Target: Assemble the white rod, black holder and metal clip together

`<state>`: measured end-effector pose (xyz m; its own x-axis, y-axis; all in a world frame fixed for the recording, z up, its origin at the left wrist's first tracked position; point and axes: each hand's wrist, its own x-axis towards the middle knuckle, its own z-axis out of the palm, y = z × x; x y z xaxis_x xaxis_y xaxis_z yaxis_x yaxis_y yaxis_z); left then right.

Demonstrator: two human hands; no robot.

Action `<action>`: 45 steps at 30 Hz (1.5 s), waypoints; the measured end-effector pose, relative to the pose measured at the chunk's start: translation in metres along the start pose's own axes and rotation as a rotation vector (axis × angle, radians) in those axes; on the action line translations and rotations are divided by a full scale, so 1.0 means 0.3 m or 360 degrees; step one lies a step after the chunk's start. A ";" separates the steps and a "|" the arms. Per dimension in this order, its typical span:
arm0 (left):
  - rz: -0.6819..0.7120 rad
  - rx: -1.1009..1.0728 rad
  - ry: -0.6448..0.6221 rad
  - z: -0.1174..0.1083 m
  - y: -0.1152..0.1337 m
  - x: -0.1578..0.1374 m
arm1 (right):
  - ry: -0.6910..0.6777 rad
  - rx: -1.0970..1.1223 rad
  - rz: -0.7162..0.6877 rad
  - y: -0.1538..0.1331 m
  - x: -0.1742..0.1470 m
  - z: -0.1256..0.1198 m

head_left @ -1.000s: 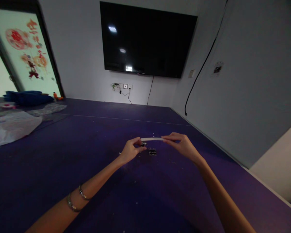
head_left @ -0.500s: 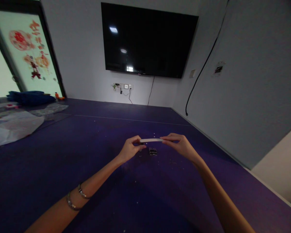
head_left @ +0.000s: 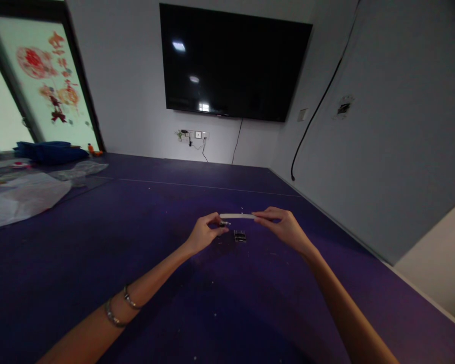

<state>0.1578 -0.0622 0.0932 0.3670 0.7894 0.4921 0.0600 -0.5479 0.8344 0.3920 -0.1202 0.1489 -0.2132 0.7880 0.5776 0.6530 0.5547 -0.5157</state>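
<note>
A thin, slightly bowed white strip (head_left: 237, 216) spans the gap between my two hands, above the purple surface. My left hand (head_left: 205, 233) is closed at its left end, with thumb and fingertips also around a small dark and silvery piece (head_left: 224, 224) just under the strip. What that piece is I cannot make out. The strip's right end is pinched between the thumb and fingers of my right hand (head_left: 278, 222). Below the strip, between the hands, a small black and grey block-like item (head_left: 240, 236) lies on the surface; its kind is unclear.
Clear plastic bags (head_left: 26, 194) and a dark blue cloth bundle (head_left: 51, 151) lie at the far left, near a small orange item (head_left: 94, 150). Small white specks dot the purple surface (head_left: 167, 283). A black cable (head_left: 318, 108) hangs along the right wall.
The strip's left end has risen slightly, and the small dark and silvery piece in my left hand shows more plainly. Both hands are nearly still; the view has shifted a little.
</note>
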 end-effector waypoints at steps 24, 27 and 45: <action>-0.0033 -0.0068 -0.0034 0.003 -0.013 0.000 | -0.0100 0.0119 0.0051 -0.016 0.000 -0.016; -0.0034 -0.0053 0.0005 0.005 -0.018 -0.002 | -0.0059 0.0074 0.0075 -0.007 -0.001 -0.021; -0.0043 -0.0074 -0.0054 0.027 -0.009 -0.014 | -0.0169 0.0102 0.0085 -0.020 -0.004 -0.043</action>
<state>0.1637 -0.0662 0.0870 0.3971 0.7934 0.4613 0.0275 -0.5127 0.8581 0.3977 -0.1280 0.1594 -0.2575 0.8387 0.4798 0.6183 0.5246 -0.5853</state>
